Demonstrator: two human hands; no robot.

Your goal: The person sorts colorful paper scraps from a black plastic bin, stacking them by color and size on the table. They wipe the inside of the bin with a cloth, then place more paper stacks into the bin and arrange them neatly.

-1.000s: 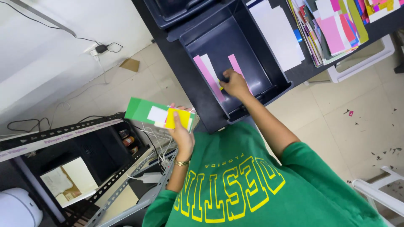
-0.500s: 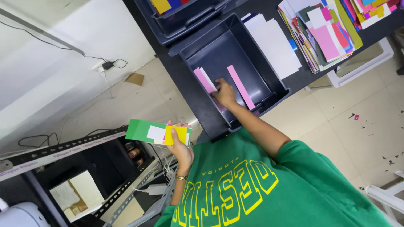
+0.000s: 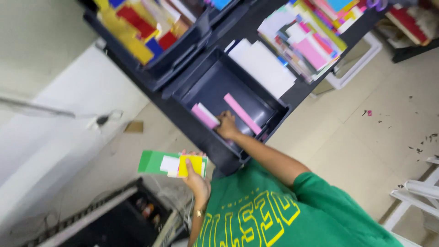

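person in a green printed shirt stands bent toward a dark surface crowded with paper stock.

right hand is down inside a black open tray, fingers curled onto the near end of a pink strip that lies slanted across the tray floor. a second, shorter pink strip sits just beside the hand, leaning on the tray's near wall. whether the hand has pinched the long strip or only presses on it – cannot tell, the fingertips are hidden.

left hand is held out away from the tray, closed around a small fan of cards – green at the back, a white piece and a yellow one in front. thumb on top, fingers beneath, gripping at one short end.

handling judgement: the strips look like thin card or foam sheet, very light, slightly stiff but easy to crease. lying flat on a smooth tray floor they probably resist a straight pick; lifting an end or edge first, then pinching near that end, seems the sensible hold. the stack in the left hand could slide apart if the pinch loosens.

nearby: another tray of red, yellow and blue pieces above, a white sheet, a heap of mixed coloured paper. scraps dot the floor.
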